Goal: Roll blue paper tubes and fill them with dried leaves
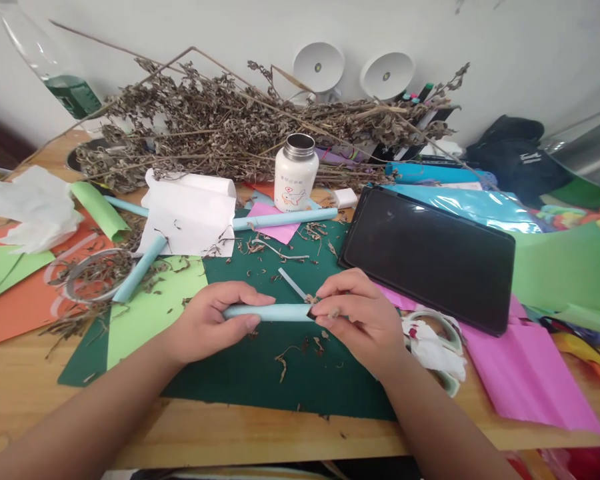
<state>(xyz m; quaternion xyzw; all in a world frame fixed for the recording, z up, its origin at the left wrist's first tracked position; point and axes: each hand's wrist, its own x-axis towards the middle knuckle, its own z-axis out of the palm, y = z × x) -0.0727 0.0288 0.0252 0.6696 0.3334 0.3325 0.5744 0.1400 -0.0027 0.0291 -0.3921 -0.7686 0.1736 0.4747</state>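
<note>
A light-blue paper tube (283, 313) lies level between my two hands, over a dark green sheet (260, 367). My left hand (215, 317) is wrapped around its left end, thumb in front. At the dark right-hand opening, the fingers of my right hand (357, 320) pinch together, with bits of dried plant (334, 312) showing at the fingertips. Just behind the tube a narrow pale strip (293, 285) slants up from the right fingers. Crumbs of dried leaf (281, 363) are scattered on the green sheet.
Dried stems (205, 127) heap along the wall behind a white bottle (296, 175). A black tablet (427, 257) lies at right, above pink paper (530, 373). More blue tubes (285, 219) touch white paper (190, 217). A tape roll (100, 275) sits left. Below lies the table's front edge (220, 450).
</note>
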